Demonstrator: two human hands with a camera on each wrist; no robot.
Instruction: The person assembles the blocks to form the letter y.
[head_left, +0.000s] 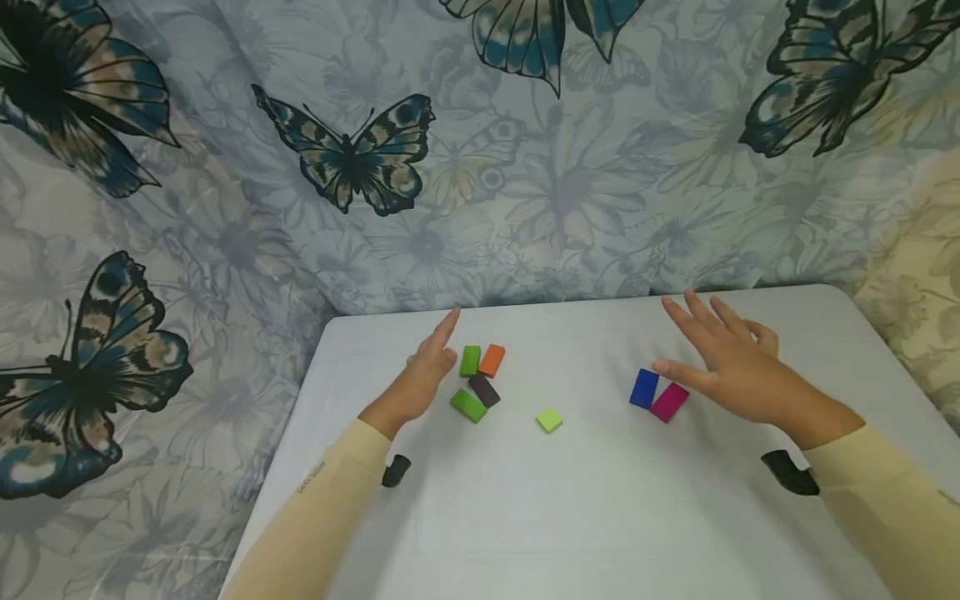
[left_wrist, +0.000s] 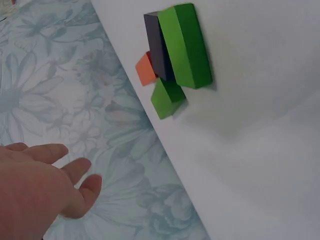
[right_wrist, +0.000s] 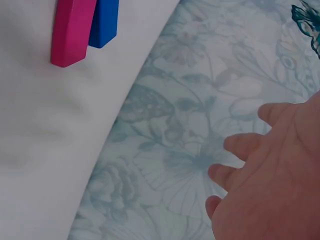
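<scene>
Blue and magenta rectangular blocks (head_left: pixel 670 402) lie near your empty, spread right hand (head_left: pixel 733 372), while your empty left hand (head_left: pixel 420 375), fingers extended, hovers near two green rectangular blocks (head_left: pixel 468 406).

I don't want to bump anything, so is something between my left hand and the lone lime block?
Yes: in the head view, the nearer green block and the dark block lie across the straight line from your left hand to the lime block. Past them, nothing else shows in the way.

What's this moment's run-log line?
left hand: empty, near block cluster | right hand: empty, near blue block, magenta block | lime block: apart
</scene>
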